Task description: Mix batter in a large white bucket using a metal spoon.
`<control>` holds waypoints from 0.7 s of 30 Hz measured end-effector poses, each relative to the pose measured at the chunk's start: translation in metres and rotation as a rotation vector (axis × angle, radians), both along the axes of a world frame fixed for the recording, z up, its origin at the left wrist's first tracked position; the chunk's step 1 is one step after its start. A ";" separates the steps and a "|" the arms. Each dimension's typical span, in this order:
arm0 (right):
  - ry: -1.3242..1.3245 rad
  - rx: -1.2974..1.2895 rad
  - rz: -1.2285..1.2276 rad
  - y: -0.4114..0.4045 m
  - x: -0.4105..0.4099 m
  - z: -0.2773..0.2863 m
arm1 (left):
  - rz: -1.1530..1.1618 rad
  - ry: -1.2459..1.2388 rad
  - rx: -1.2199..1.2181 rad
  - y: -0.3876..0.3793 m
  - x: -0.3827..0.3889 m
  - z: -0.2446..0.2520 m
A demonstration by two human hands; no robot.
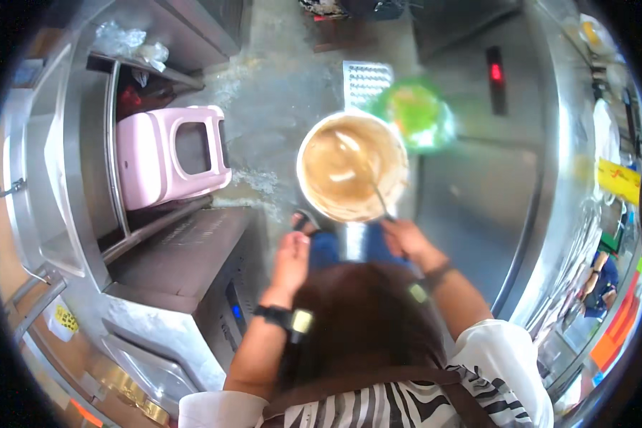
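A white bucket [300,176] stands on the floor in front of me, with a light brown creamy mixture [331,160] inside. My right hand [409,241] grips the handle of a thin metal stirring tool [378,195] at the bucket's near right rim. The tool's lower end is hidden in the mixture, so its kind cannot be told. To the near left of the bucket, above my left leg, is my left hand [290,263]. Its fingers are drawn together and I see nothing in them. A dark brown apron [358,321] covers my front.
A pink plastic stool [144,158] lies on its side in a metal rack to the left. Beyond the bucket are a white perforated sheet [361,83] and a blurred green round object [414,112]. Steel cabinet doors [476,182] flank the right. Another person [602,283] shows at the far right.
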State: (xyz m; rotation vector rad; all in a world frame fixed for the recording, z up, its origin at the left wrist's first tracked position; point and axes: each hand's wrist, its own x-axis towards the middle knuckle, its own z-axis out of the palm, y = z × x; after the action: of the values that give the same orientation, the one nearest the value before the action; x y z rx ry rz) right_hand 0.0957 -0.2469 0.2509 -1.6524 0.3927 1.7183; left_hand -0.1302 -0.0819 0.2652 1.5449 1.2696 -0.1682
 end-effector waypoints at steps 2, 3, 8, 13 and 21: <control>-0.045 -0.010 0.010 -0.003 -0.009 0.010 | -0.033 -0.045 0.053 0.007 -0.014 0.021; -0.117 -0.002 0.043 -0.003 -0.012 0.015 | -0.063 -0.086 0.094 0.011 -0.023 0.033; -0.456 -0.025 0.220 0.007 -0.023 0.013 | 0.208 -0.264 0.250 0.043 -0.046 0.127; -0.431 0.029 0.359 -0.003 -0.013 -0.051 | 0.066 -0.159 0.869 0.057 -0.082 0.188; -0.793 -0.052 0.882 -0.007 0.023 -0.116 | -0.100 0.260 0.924 0.036 -0.134 0.174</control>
State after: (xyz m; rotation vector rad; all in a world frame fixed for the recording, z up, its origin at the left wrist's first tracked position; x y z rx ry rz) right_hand 0.1184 -0.2541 0.1345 -2.5761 -0.7759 1.3807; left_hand -0.2641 -0.0460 0.4391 2.4305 1.5799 0.1978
